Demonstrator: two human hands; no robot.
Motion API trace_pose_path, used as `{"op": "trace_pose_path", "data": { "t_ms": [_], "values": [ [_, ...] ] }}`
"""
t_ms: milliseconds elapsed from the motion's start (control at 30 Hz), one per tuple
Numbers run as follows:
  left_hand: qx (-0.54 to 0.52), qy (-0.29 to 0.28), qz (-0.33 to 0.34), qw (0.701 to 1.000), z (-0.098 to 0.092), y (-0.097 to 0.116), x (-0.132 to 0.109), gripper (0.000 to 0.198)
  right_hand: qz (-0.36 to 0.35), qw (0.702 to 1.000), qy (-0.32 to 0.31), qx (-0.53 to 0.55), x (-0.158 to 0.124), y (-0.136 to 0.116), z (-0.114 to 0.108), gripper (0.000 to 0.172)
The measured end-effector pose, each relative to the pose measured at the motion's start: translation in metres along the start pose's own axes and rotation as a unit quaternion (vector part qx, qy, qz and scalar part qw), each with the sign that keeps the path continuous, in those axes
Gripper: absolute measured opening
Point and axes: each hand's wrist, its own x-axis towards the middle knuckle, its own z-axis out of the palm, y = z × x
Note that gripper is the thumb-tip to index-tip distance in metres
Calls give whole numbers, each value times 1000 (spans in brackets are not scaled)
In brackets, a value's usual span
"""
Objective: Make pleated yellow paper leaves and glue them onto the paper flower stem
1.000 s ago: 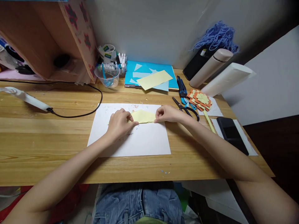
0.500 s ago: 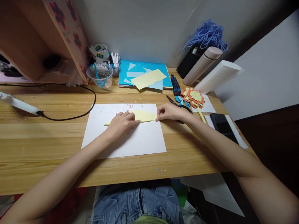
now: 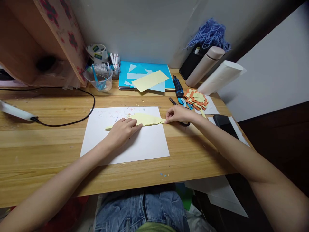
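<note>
A pale yellow paper piece [image 3: 149,119], long and leaf-like with a crinkled near edge, lies across a white sheet [image 3: 145,145] on the desk. My left hand [image 3: 123,130] rests on its left part, fingers curled and thumb along the near edge, holding it down. A pointed end sticks out left of that hand. At the other end, my right hand [image 3: 177,114] pinches the narrow right tip between thumb and fingers, just past the sheet's right edge. Scissors [image 3: 185,123] lie partly hidden beneath my right hand.
Behind are a blue folder [image 3: 123,69] with paper scraps, a plastic cup [image 3: 106,84] and markers [image 3: 114,59]. To the right lie a utility knife [image 3: 178,87], an orange-yellow paper flower [image 3: 198,99] and a phone [image 3: 225,125]. A cable [image 3: 72,122] runs along the left.
My right hand has moved slightly right, off the sheet, still pinching the paper's tip. More of the yellow paper shows between my hands. The whole view has shifted a little.
</note>
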Motion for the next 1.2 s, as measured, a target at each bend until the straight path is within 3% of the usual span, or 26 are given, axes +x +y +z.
{"op": "trace_pose_path", "data": {
  "t_ms": [467, 533, 600, 700, 767, 833, 933, 1033, 1200],
  "values": [
    [37, 7, 17, 999, -1, 6, -1, 34, 96, 990, -31, -96, -12, -11, -26, 20],
    [34, 8, 15, 999, -1, 6, -1, 34, 91, 989, -3, -116, -19, -19, -25, 17],
    [31, 9, 13, 999, -1, 7, -1, 33, 52, 988, 72, -128, -26, -33, -16, 11],
    [31, 13, 6, 999, 0, 8, -1, 33, -133, 962, 214, -104, -32, -57, 12, 12],
    [22, 18, 1, 1000, 2, 7, -3, 32, -264, 932, 230, -94, -30, -68, 35, 14],
    [-5, 28, -15, 999, 6, 5, -4, 32, -322, 913, 231, -94, -22, -72, 57, 14],
    [-87, 69, -69, 991, 12, 2, -6, 27, -346, 898, 252, -96, -10, -68, 78, 19],
    [-190, 103, -136, 967, 13, 1, -7, 18, -362, 886, 273, -100, -4, -60, 86, 20],
    [-303, 60, -261, 915, 1, -5, -9, 11, -375, 875, 287, -103, -5, -57, 88, 21]
  ]
}}
